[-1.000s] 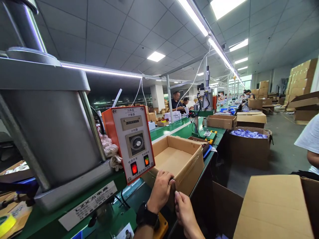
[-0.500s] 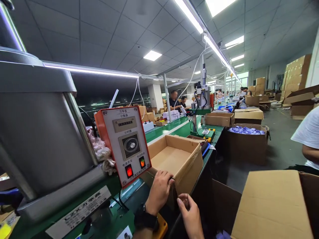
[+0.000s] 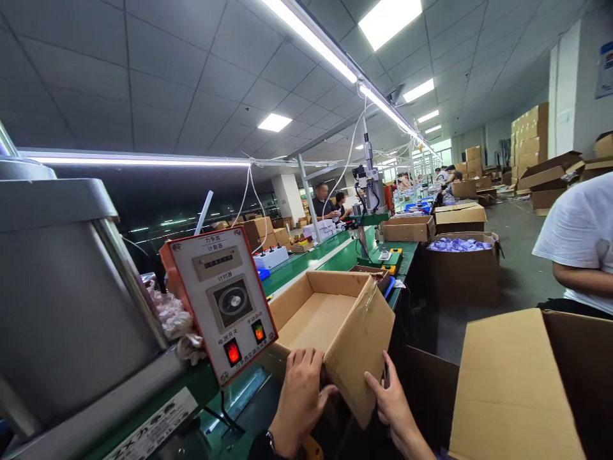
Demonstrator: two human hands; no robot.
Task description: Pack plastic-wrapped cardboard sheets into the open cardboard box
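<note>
At lower center of the frame, 2 hands, left and right, clamp the near corner of an open, empty cardboard box on the green counter; nothing is packed in it yet.

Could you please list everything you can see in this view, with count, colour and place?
Open cardboard box: one, brown, empty, on the green bench before the person.
Control box: one, orange with a white face, two lit switches, left of the open cardboard box.
Press machine: one, grey metal, far left.
Rags: a bundle, pale pink and white, behind the control box.
Large carton: one, brown, lower right.
Carton of blue packets: one, brown, on the floor beyond.
Co-worker's sleeve: one, white, right edge.
Left hand: on the box's near corner.
Right hand: on the box's near side wall.
</note>
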